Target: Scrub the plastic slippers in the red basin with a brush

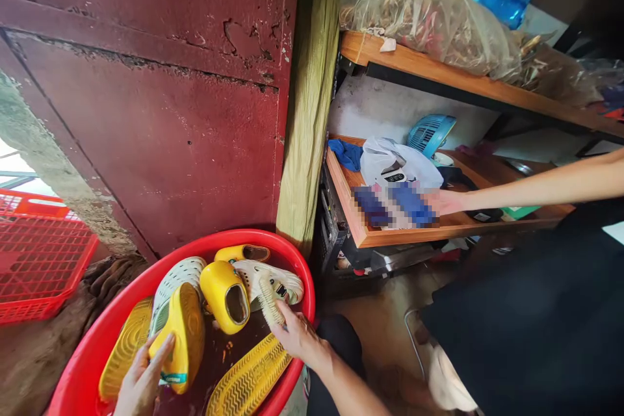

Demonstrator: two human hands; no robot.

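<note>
The left hand (141,380) curls around a yellow rubber clog (178,338), while the right hand (298,338) closes on a pale scrubbing brush (266,299) touching a white clog (277,283). Both are over a red plastic basin (258,239) holding another yellow clog (248,380); another person's hand (446,203) reaches across a wooden shelf (348,208) nearby.

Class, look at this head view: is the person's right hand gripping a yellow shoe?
No, the right hand holds a scrubbing brush above the red basin, while the yellow shoe is in the left hand.
</note>
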